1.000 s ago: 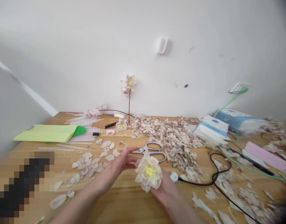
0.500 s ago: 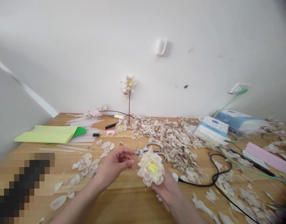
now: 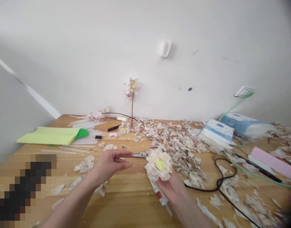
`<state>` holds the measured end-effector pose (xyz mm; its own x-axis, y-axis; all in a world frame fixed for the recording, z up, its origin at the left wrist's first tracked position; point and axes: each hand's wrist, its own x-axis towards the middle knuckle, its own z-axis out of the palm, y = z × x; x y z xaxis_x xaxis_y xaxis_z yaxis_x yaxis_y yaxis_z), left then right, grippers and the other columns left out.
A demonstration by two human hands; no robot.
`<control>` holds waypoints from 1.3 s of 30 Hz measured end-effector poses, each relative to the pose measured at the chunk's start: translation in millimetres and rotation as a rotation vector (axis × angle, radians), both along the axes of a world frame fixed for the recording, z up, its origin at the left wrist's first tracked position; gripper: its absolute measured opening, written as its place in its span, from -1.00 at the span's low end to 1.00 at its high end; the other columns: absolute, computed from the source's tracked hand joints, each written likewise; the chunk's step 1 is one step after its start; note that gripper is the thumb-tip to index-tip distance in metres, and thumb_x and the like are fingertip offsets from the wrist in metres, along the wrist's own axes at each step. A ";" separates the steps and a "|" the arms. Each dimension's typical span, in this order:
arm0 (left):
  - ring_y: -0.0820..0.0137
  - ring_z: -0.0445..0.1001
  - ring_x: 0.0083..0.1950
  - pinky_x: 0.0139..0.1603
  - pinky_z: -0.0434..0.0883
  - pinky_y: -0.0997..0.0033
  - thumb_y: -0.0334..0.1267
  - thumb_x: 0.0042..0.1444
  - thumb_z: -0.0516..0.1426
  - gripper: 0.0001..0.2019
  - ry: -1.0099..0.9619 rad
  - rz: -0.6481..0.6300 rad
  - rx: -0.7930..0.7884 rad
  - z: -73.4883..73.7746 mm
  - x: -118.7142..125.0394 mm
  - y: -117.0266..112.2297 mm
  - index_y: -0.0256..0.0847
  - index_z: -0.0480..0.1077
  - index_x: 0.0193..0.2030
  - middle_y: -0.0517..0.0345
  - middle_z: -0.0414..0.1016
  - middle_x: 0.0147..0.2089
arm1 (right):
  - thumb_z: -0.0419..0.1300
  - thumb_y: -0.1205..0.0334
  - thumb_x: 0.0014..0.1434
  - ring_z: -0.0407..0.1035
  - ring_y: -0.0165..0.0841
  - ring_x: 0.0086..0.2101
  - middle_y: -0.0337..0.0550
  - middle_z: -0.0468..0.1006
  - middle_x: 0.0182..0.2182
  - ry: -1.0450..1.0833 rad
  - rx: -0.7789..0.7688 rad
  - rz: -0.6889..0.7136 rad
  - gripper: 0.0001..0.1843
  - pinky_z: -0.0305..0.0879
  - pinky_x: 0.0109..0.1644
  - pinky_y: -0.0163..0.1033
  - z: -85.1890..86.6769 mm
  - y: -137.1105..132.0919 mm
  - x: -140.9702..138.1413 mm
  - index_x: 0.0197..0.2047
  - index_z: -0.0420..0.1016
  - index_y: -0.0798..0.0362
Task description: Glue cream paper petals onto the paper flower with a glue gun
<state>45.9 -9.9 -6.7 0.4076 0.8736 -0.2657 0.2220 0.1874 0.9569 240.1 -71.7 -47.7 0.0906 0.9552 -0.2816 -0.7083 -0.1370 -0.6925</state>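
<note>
My right hand (image 3: 171,186) is closed beneath a handmade flower (image 3: 159,164) with pale cream petals and a yellow centre, which faces up towards me. Its stem is hidden. Left of it, my left hand (image 3: 114,163) has thumb and fingers apart, with nothing visible between them. The fingertips come near the blade tips of a pair of scissors (image 3: 141,154), whose handles are partly covered by the flower. Below the flower shows a white device (image 3: 157,190) with a red part and a pale stick at its end; whether my right hand touches it, I cannot tell.
A heap of dried-looking petals (image 3: 174,139) spreads behind my right hand. Loose petals (image 3: 85,164) and yellow-green paper (image 3: 49,135) lie left. A flower on a stem (image 3: 132,85) stands against the wall. Tissue packs (image 3: 216,133), a black cord (image 3: 207,190) and a pink strip (image 3: 273,161) lie right.
My left hand has moved slightly left and its fingers have opened out. The flower in my right hand has shifted right and up, uncovering the white device.
</note>
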 end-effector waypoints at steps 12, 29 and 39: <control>0.37 0.53 -0.32 -0.26 0.47 0.37 -0.22 -0.25 0.31 -0.55 0.056 0.181 0.195 17.8 -36.7 10.8 -0.20 0.46 -0.12 0.08 0.58 -0.21 | 0.35 0.23 -0.23 0.32 -0.40 -0.51 -0.35 0.45 -0.57 -0.121 -0.102 0.101 -0.77 0.20 -0.43 -0.32 -3.8 -9.1 -33.5 -0.44 0.41 0.00; 0.27 0.53 -0.17 -0.12 0.47 0.28 -0.24 -0.18 0.28 -0.63 -0.025 0.128 0.200 14.4 -43.6 13.2 -0.21 0.48 -0.15 0.06 0.58 -0.16 | 0.14 0.38 -0.15 0.38 -0.28 -0.31 -0.26 0.54 -0.42 -0.646 0.018 0.248 -0.84 0.21 -0.21 -0.22 -37.5 3.5 -31.8 -0.43 0.44 -0.02; 0.43 0.47 -0.41 -0.33 0.42 0.42 -0.24 -0.12 0.22 -0.70 0.046 0.203 0.300 8.8 -53.5 22.0 -0.20 0.51 -0.18 0.14 0.58 -0.33 | 0.18 -0.01 0.03 0.31 -0.21 -0.02 -0.14 0.51 -0.10 -0.617 -0.034 0.084 -0.70 0.15 0.05 -0.12 -23.1 -0.4 -33.7 -0.18 0.40 -0.07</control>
